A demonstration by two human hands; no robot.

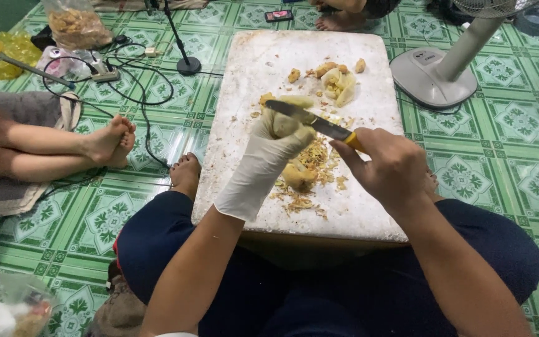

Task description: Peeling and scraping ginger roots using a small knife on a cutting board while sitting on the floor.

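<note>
My left hand (268, 150), in a white glove, grips a pale yellow piece of root or fruit (286, 122) above a white board (263, 68). My right hand (389, 165), bare, holds a knife (310, 118) by its yellow handle, and the dark blade lies across the held piece. Below the hands sit another yellowish piece (299, 176) and a heap of peelings (316, 156). Peeled pale chunks (339, 84) lie farther back on the board.
A fan base (432, 72) stands right of the board. Another person's legs and feet (104, 142) rest on the green tiled floor at left. Cables, a power strip (104, 73), a stand (187, 63) and bags (76, 25) lie beyond. More feet (338, 22) are at the top.
</note>
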